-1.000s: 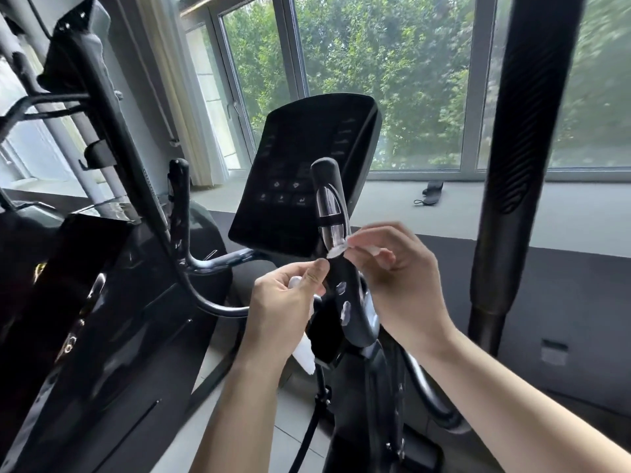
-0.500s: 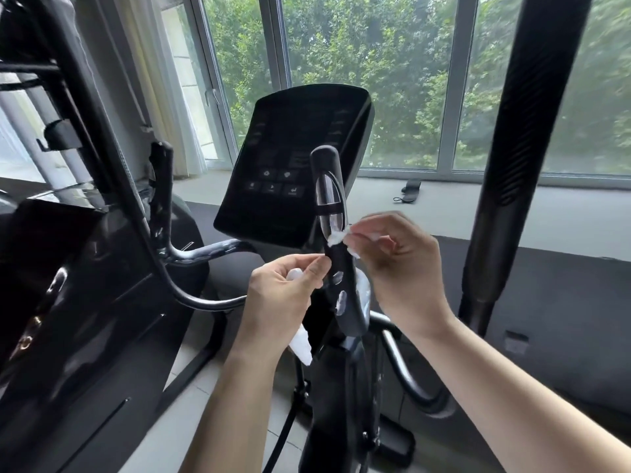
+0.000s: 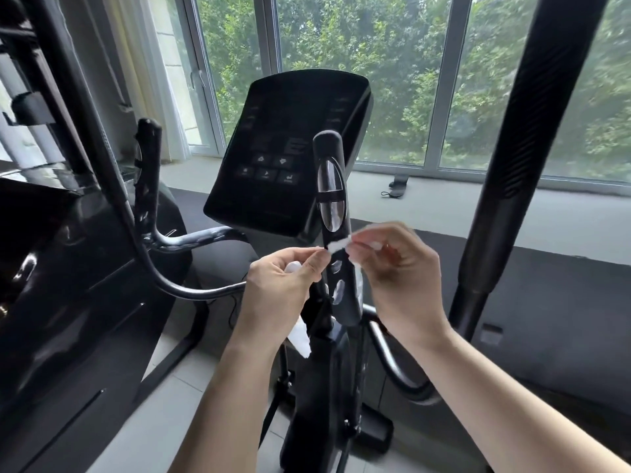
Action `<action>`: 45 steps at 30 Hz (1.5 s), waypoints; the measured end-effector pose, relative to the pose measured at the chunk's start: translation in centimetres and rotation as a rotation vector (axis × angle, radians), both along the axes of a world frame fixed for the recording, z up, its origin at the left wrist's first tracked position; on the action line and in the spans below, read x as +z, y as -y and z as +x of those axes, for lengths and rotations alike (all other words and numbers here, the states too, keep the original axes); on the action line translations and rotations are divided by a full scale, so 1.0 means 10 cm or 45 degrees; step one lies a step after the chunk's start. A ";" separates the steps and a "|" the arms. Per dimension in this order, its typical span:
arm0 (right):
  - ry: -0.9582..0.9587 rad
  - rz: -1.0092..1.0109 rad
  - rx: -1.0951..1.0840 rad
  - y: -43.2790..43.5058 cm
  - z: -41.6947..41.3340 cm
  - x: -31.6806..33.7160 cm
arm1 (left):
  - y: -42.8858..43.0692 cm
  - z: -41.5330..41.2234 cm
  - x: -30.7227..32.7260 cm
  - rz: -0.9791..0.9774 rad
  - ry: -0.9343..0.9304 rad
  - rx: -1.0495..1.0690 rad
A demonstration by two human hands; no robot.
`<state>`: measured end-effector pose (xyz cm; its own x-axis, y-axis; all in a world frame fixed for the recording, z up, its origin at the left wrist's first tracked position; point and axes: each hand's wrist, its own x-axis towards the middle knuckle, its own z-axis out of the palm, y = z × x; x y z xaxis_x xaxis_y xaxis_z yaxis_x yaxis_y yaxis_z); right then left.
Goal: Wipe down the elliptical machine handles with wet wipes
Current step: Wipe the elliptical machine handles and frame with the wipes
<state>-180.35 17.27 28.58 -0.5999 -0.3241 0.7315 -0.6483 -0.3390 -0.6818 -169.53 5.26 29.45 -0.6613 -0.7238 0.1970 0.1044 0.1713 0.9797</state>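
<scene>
A black fixed handle (image 3: 333,186) with silver sensor plates stands upright in front of the dark console (image 3: 283,155). A white wet wipe (image 3: 336,246) is stretched across the handle just below the lower plate. My left hand (image 3: 283,288) pinches its left end, and more white wipe hangs below that hand. My right hand (image 3: 399,271) pinches the right end, with its fingers curled. A second fixed handle (image 3: 146,172) rises at the left. The long black moving handle (image 3: 532,138) runs up the right side.
Another black machine (image 3: 51,268) fills the left side. Its thick bar (image 3: 68,97) slants across the upper left. Large windows (image 3: 375,63) with trees behind run along the back. A small black object (image 3: 397,186) lies on the sill. Pale floor tiles (image 3: 177,404) show below.
The view has shifted a little to the left and closer. Both hands keep the wipe around the handle at about the same height.
</scene>
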 end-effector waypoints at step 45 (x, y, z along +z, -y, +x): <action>-0.629 0.150 -0.465 -0.04 0.16 -0.40 | 0.17 -0.03 -0.36 0.127 -0.123 -0.253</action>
<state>-178.72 17.64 24.57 -0.2875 -0.2573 0.9226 -0.9563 0.0236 -0.2914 -169.79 3.55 25.84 -0.7743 -0.6002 0.2004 0.2204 0.0411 0.9746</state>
